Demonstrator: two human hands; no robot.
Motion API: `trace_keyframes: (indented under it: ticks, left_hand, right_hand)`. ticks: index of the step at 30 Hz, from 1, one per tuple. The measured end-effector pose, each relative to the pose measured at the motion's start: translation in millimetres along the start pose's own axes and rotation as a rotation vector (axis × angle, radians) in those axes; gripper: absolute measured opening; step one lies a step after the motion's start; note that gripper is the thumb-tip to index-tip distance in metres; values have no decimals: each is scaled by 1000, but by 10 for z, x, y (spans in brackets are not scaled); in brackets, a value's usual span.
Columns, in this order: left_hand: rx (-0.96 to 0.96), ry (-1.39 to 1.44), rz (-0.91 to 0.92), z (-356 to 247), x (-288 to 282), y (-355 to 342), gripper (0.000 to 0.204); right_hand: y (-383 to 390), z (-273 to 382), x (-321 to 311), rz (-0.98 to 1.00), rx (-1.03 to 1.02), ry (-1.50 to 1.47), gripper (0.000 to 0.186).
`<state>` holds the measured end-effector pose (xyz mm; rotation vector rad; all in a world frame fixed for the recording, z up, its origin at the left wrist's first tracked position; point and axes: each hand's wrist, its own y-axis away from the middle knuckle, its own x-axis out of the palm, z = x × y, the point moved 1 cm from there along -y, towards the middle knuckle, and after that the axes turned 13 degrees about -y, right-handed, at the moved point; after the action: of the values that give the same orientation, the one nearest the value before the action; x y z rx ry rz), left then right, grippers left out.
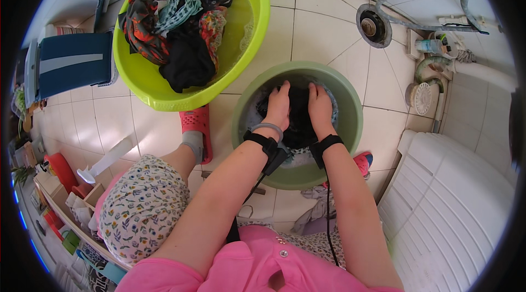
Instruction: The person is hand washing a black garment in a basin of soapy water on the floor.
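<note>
A round sage-green basin (355,122) stands on the floor in front of me, with sudsy water and wet laundry inside. Both my hands are down in it on a black garment (298,119). My left hand (278,107) grips the cloth on its left side, thumb upward. On the opposite side my right hand (321,108) clasps it too, its fingers partly hidden by the cloth. A patterned light-coloured cloth (298,158) shows beneath the black one. Dark straps circle both wrists, and a grey band sits on the left one.
A lime-green tub (253,45) holding a pile of laundry (186,34) stands at the far left. Beside it is a blue folding stool (76,64). A floor drain (375,26) with a grey hose (402,21) lies far right. A white ridged plastic surface (444,204) is near right.
</note>
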<state>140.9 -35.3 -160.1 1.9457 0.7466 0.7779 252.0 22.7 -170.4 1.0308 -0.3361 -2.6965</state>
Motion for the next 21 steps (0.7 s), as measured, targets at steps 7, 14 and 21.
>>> trace_keyframes:
  ticks: [7,14,21]
  left_hand:
    - [22,210,119,143,-192,-177,43]
    - [-157,211,178,56,-176,-100,35]
    - [-207,136,280,64,-82,43,33]
  right_hand:
    - [145,-176,56,239,-208,300,54]
    - [496,454,-195,455,-193,-319,39]
    - [613,622,-208,359,-197,-418,18]
